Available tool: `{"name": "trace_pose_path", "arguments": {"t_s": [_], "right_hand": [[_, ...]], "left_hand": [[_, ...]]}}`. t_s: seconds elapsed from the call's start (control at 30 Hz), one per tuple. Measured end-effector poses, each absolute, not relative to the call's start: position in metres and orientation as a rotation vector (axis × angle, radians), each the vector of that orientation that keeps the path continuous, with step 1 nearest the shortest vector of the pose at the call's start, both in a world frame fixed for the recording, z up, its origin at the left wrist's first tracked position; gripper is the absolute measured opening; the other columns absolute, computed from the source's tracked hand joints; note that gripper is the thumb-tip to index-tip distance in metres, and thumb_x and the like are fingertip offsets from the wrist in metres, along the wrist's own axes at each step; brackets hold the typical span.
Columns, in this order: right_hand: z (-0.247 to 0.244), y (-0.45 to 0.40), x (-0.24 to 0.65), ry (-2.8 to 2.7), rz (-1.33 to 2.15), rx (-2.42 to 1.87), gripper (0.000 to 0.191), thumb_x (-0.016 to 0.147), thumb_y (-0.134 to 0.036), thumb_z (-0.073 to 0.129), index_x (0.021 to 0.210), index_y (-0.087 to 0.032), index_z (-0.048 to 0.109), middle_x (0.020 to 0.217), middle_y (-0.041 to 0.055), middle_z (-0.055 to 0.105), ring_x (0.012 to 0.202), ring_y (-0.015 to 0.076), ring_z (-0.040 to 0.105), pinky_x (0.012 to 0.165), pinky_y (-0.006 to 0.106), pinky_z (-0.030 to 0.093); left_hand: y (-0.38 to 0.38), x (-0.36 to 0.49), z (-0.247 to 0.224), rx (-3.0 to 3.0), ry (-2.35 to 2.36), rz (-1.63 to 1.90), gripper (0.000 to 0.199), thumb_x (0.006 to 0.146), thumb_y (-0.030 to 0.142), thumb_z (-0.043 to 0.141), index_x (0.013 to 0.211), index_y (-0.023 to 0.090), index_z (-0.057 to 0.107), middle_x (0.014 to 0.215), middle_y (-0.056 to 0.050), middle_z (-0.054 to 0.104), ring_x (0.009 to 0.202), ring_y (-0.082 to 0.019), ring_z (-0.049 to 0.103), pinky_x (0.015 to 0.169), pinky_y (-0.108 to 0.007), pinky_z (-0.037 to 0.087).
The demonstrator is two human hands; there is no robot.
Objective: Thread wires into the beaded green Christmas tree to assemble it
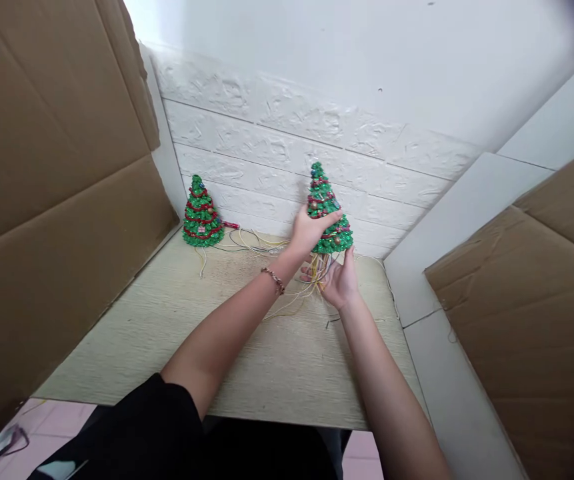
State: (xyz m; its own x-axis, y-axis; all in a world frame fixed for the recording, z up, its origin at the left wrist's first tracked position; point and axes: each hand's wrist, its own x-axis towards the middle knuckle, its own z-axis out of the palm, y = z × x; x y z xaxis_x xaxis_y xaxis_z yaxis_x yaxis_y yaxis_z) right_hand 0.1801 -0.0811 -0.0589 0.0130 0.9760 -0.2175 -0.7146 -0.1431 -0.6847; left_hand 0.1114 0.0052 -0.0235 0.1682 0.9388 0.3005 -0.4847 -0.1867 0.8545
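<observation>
A small green Christmas tree with red garland and gold baubles is raised off the table near the back wall. My left hand is wrapped round its side, thumb across the front. Under its base is my right hand, palm up with fingers apart, among loose white, yellow and dark strings; whether it holds any of them is hard to tell. A second, similar tree stands upright at the back left, with short strings at its foot.
A red object lies beside the left tree. More thin strings run along the back of the wooden table. Cardboard sheets rise on the left and right. The white brick-patterned wall closes the back.
</observation>
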Motion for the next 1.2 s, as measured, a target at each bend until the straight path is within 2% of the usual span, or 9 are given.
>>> {"name": "trace_pose_path", "arguments": {"t_s": [0.13, 0.23, 0.33, 0.47, 0.7, 0.87, 1.07, 1.13, 1.2], "right_hand": [[-0.065, -0.097, 0.225, -0.202, 1.437, -0.896, 0.042, 0.105, -0.033, 0.019, 0.091, -0.014, 0.055, 0.080, 0.0073, 0.063, 0.058, 0.0202, 0.060, 0.064, 0.038, 0.055], [-0.078, -0.105, 0.250, -0.015, 1.327, -0.914, 0.029, 0.098, -0.020, 0.026, 0.089, -0.015, 0.053, 0.079, 0.0056, 0.063, 0.055, 0.0185, 0.059, 0.055, 0.032, 0.053], [-0.091, -0.107, 0.265, 0.109, 1.266, -0.887, 0.025, 0.094, -0.019, 0.029, 0.088, -0.015, 0.053, 0.073, 0.0048, 0.060, 0.053, 0.0172, 0.057, 0.050, 0.028, 0.050], [-0.098, -0.108, 0.275, 0.160, 1.223, -0.914, 0.019, 0.093, -0.020, 0.032, 0.087, -0.015, 0.049, 0.071, 0.0042, 0.058, 0.056, 0.0174, 0.058, 0.051, 0.029, 0.051], [-0.093, -0.116, 0.272, 0.244, 1.166, -0.876, 0.019, 0.096, -0.025, 0.028, 0.094, -0.016, 0.045, 0.088, 0.0086, 0.058, 0.072, 0.0185, 0.061, 0.060, 0.030, 0.054], [-0.087, -0.142, 0.249, 0.317, 1.014, -0.892, 0.007, 0.092, -0.022, 0.035, 0.097, -0.020, 0.040, 0.099, 0.0074, 0.055, 0.080, 0.0168, 0.060, 0.069, 0.034, 0.055], [-0.061, -0.187, 0.197, 0.303, 0.952, -0.843, 0.019, 0.085, -0.012, 0.033, 0.095, -0.023, 0.045, 0.109, 0.0075, 0.056, 0.092, 0.0164, 0.061, 0.073, 0.034, 0.055], [-0.042, -0.200, 0.176, 0.014, 0.864, -0.808, 0.020, 0.084, -0.015, 0.037, 0.087, -0.024, 0.054, 0.102, 0.0039, 0.059, 0.089, 0.0158, 0.060, 0.074, 0.032, 0.054], [-0.018, -0.215, 0.159, -0.535, 0.774, -0.714, 0.020, 0.086, -0.023, 0.047, 0.073, -0.024, 0.062, 0.076, 0.0020, 0.058, 0.072, 0.0155, 0.057, 0.069, 0.027, 0.052]], "left_hand": [[0.011, 0.173, -0.038, 1.277, 0.631, 1.335, 0.049, 0.059, 0.031, 0.082, 0.099, 0.013, 0.059, 0.100, -0.011, 0.068, 0.085, -0.020, 0.064, 0.076, -0.032, 0.051], [0.006, 0.218, -0.052, 1.486, 0.733, 1.294, 0.056, 0.057, 0.033, 0.084, 0.103, 0.011, 0.059, 0.103, -0.012, 0.067, 0.092, -0.024, 0.063, 0.080, -0.034, 0.049], [0.001, 0.253, -0.070, 1.680, 0.847, 1.244, 0.068, 0.056, 0.037, 0.084, 0.112, 0.009, 0.058, 0.113, -0.016, 0.063, 0.104, -0.028, 0.059, 0.090, -0.037, 0.046], [0.003, 0.277, -0.097, 1.726, 0.976, 1.213, 0.073, 0.060, 0.043, 0.081, 0.120, 0.010, 0.055, 0.118, -0.016, 0.060, 0.112, -0.028, 0.056, 0.095, -0.036, 0.044], [0.002, 0.279, -0.112, 1.956, 0.952, 1.189, 0.080, 0.063, 0.041, 0.081, 0.127, 0.007, 0.048, 0.125, -0.017, 0.056, 0.117, -0.029, 0.052, 0.100, -0.036, 0.041], [-0.005, 0.271, -0.116, 2.068, 0.884, 1.181, 0.079, 0.064, 0.038, 0.081, 0.127, 0.006, 0.046, 0.125, -0.018, 0.055, 0.118, -0.029, 0.051, 0.101, -0.038, 0.041], [-0.008, 0.256, -0.116, 2.147, 0.767, 1.042, 0.080, 0.076, 0.043, 0.069, 0.138, 0.003, 0.036, 0.137, -0.023, 0.045, 0.128, -0.032, 0.043, 0.108, -0.041, 0.035], [-0.008, 0.245, -0.113, 2.145, 0.759, 0.999, 0.084, 0.077, 0.044, 0.067, 0.141, 0.004, 0.031, 0.143, -0.023, 0.037, 0.134, -0.032, 0.037, 0.111, -0.041, 0.032], [-0.007, 0.229, -0.111, 2.165, 0.722, 1.037, 0.080, 0.081, 0.044, 0.063, 0.142, 0.005, 0.030, 0.146, -0.022, 0.034, 0.137, -0.030, 0.032, 0.113, -0.041, 0.028]]}}
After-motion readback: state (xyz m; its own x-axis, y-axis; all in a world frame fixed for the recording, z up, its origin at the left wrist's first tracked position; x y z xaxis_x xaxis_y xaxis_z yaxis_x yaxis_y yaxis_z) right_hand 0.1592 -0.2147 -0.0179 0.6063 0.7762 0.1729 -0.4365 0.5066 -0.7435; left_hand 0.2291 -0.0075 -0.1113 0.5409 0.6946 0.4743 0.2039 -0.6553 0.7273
